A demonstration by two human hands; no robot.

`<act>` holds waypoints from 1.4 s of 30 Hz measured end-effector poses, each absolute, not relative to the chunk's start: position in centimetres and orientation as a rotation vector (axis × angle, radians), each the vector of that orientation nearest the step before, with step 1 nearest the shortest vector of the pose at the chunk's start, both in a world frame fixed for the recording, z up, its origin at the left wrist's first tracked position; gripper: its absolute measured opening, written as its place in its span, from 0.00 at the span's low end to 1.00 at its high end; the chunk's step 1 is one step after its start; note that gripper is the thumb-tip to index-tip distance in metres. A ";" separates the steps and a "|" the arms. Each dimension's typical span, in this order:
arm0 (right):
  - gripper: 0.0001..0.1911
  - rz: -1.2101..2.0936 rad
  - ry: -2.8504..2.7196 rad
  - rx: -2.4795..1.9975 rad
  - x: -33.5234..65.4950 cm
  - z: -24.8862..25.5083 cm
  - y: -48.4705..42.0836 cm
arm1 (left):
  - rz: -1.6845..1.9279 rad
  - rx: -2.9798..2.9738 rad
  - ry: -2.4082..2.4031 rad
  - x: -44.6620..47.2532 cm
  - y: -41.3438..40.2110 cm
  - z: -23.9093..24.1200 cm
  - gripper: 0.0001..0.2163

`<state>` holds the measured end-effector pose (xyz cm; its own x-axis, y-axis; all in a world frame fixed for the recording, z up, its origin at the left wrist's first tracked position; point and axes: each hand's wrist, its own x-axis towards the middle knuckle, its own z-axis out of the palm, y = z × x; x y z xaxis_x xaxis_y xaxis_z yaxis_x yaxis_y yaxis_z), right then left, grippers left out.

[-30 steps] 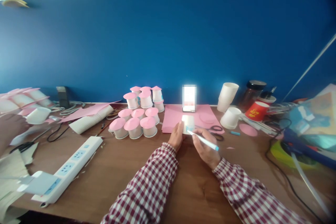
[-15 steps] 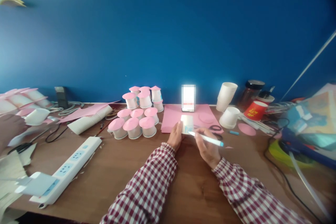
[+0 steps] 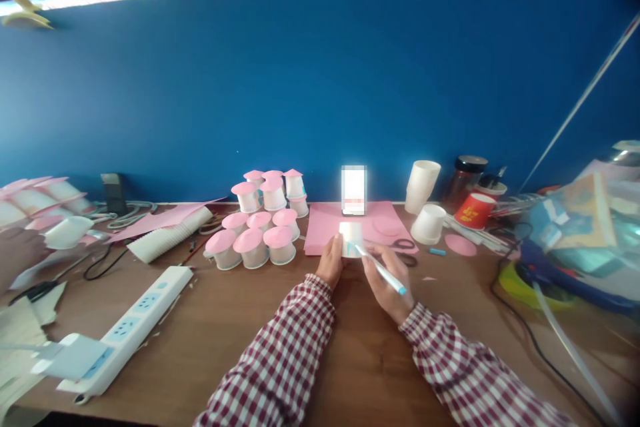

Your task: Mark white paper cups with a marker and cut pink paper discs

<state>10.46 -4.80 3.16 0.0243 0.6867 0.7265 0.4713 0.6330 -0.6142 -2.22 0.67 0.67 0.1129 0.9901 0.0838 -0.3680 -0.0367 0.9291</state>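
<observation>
My left hand (image 3: pixel 330 262) grips the side of a white paper cup (image 3: pixel 351 235), held upside down with its wide end low. Blue marks show on the cup's front. My right hand (image 3: pixel 390 283) is closed around a white marker (image 3: pixel 384 269) with a light-blue end; its tip meets the cup's wall near the blue marks. Behind the cup lie pink paper (image 3: pixel 325 220) and dark-handled scissors (image 3: pixel 404 244). A light-blue marker cap (image 3: pixel 437 251) rests on the table to the right.
Several cups with pink cone tops (image 3: pixel 250 243) stand left. White cups (image 3: pixel 429 224) and a red cup (image 3: pixel 474 211) are at right. A power strip (image 3: pixel 135 323) lies front left. Another person's hand (image 3: pixel 20 253) holds a white cup (image 3: pixel 69 231). A blue partition (image 3: pixel 320 80) rises behind.
The marker in my right hand has swung so its blue end points lower, and its tip is higher on the cup. The camera view has shifted slightly.
</observation>
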 end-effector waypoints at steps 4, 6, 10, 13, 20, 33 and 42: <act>0.09 0.206 -1.662 -0.981 10.4 3.1 -4.7 | 1.313 1.071 0.888 -2.3 0.4 1.3 0.21; 0.08 0.196 -1.667 -0.986 10.4 3.1 -4.7 | 1.314 1.076 0.883 -2.3 0.2 1.7 0.22; 0.08 0.176 -1.671 -0.995 10.4 3.1 -4.5 | 1.325 1.096 0.928 -2.2 0.1 1.9 0.22; 0.09 0.136 -1.692 -0.982 10.6 3.0 -4.3 | 1.332 1.110 0.903 -2.2 0.4 1.6 0.21; 0.10 0.110 -1.729 -0.944 10.9 3.0 -3.7 | 1.405 1.184 0.981 -2.1 0.7 1.5 0.20; 0.10 0.078 -1.739 -0.930 10.8 2.8 -3.9 | 1.328 0.959 0.862 -1.7 0.6 1.4 0.24; 0.10 0.068 -1.732 -0.923 10.7 3.1 -3.9 | 1.310 1.013 0.834 -1.9 0.6 1.2 0.22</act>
